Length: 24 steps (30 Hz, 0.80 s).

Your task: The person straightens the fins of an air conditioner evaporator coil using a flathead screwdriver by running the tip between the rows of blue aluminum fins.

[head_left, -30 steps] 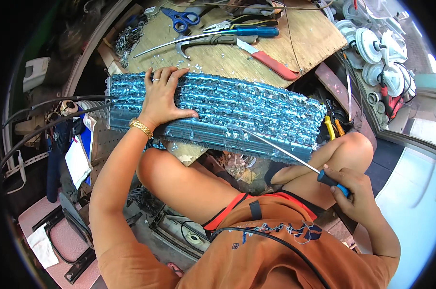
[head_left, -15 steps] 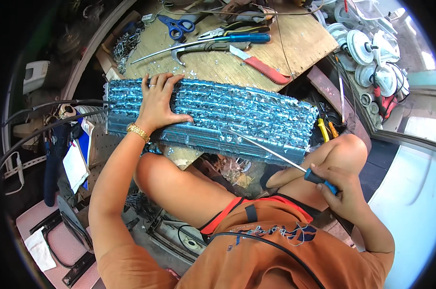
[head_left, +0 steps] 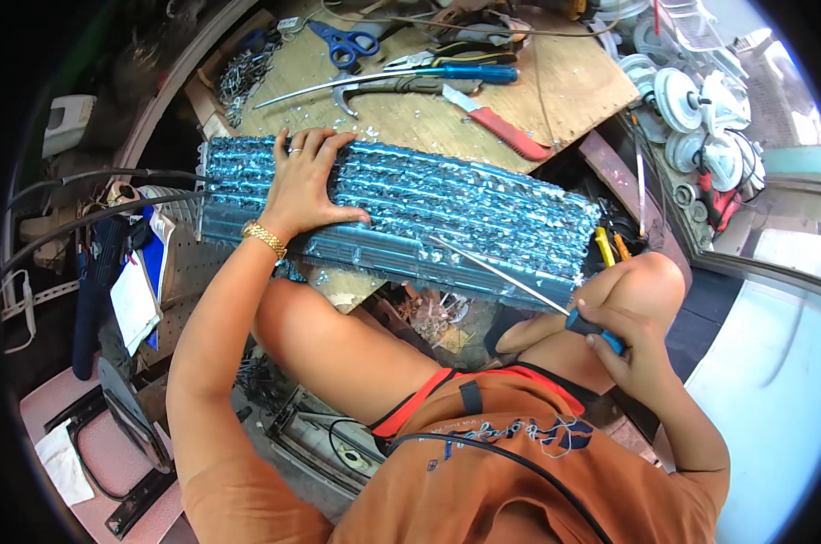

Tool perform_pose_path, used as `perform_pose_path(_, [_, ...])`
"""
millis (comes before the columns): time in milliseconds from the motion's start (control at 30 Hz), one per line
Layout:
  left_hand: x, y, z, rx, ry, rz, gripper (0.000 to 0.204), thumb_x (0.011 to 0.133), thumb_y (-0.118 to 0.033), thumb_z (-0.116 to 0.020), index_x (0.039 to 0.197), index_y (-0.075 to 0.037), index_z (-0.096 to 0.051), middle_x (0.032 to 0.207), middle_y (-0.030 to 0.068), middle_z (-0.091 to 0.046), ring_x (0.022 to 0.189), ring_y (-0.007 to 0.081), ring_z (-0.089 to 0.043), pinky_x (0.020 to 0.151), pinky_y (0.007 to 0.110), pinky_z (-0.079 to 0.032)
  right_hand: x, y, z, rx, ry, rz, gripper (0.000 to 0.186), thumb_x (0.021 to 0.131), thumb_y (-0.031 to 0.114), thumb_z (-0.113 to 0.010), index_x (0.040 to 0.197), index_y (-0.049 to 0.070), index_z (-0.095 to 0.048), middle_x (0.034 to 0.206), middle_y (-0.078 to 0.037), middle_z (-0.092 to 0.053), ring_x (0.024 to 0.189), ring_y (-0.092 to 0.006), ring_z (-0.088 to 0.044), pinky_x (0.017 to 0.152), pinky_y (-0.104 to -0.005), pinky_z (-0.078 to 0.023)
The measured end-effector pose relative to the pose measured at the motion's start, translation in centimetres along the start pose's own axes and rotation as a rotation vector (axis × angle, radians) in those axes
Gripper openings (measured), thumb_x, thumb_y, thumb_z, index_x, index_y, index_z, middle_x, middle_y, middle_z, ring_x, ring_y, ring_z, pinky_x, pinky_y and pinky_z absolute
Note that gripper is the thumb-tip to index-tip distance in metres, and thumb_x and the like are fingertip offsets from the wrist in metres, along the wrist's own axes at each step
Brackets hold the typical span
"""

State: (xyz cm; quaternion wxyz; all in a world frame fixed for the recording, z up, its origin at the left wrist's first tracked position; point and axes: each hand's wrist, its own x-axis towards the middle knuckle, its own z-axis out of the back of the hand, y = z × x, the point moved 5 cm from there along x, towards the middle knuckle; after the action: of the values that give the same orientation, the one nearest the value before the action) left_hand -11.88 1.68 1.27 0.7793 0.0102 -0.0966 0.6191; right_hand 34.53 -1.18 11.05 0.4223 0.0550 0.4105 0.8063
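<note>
One orange-brown shirt [head_left: 555, 485]: script-style lettering is stitched across the chest in pale and dark thread.
Small white box [head_left: 291, 24]: some markings are carried on it, too tiny to be made out.
Screwdriver [head_left: 542, 298]: compared with a second ago, its tip's been shifted a bit left, closer to the left thumb.
Left grip [head_left: 312, 186]: kept in the same spot, fanned out flat on the finned block [head_left: 465, 208], fingers at the far edge, thumb stuck out sideways.
Right grip [head_left: 623, 340]: wrapped snugly round the screwdriver's blue-and-black handle, slim metal shaft pointed at the block's smoother strip.
Finned block: laid across the near side of the desk [head_left: 578, 86], just above the lap; crumpled, glittery bluish metal in long rows, smoother strip along the near edge.
Desk: plain plywood, sprinkled with metal flakes; blue scissors [head_left: 345, 45], a claw hammer [head_left: 410, 83] and a red-handled blade [head_left: 510, 133] are parked there.
</note>
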Motion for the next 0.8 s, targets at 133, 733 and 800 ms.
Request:
perform_pose_path(133, [0.0,0.1,0.3,0.019,-0.005,-0.006,0.125,0.054,-0.088,-0.082,0.152,-0.016,-0.053,0.142,0.0124,-0.056,0.141,0.0363,-0.049,0.127,0.064,-0.015,-1.5,0.4,2.3,0.031,-0.074,0.046,0.040,0.092,0.002,-0.074,0.132,0.005,-0.076,0.087,-0.014,-0.071,0.072,-0.0286,-0.068,0.071,-0.0411,-0.054])
perform_pose_path(733, [0.1,-1.0,-0.1,-0.003,-0.002,-0.024,0.123,0.054,-0.086,-0.083,0.151,-0.016,-0.054,0.142,0.0139,-0.057,0.138,0.0366,-0.050,0.124,0.066,-0.018,-4.4,-2.5,-0.6,-0.096,-0.076,-0.143,0.041,0.089,0.006,-0.081,0.130,0.011,-0.077,0.095,-0.013,-0.076,0.079,-0.0305,-0.074,0.071,-0.0397,-0.057])
perform_pose_path(800, [0.0,-0.5,-0.1,0.010,0.019,-0.019,0.124,0.054,-0.085,-0.084,0.152,-0.016,-0.053,0.145,0.0136,-0.055,0.141,0.0374,-0.048,0.124,0.067,-0.018,-4.6,-1.7,-1.7,-0.072,-0.118,-0.089,0.041,0.091,0.007,-0.080,0.131,0.010,-0.076,0.099,-0.014,-0.077,0.082,-0.0323,-0.075,0.073,-0.0406,-0.058])
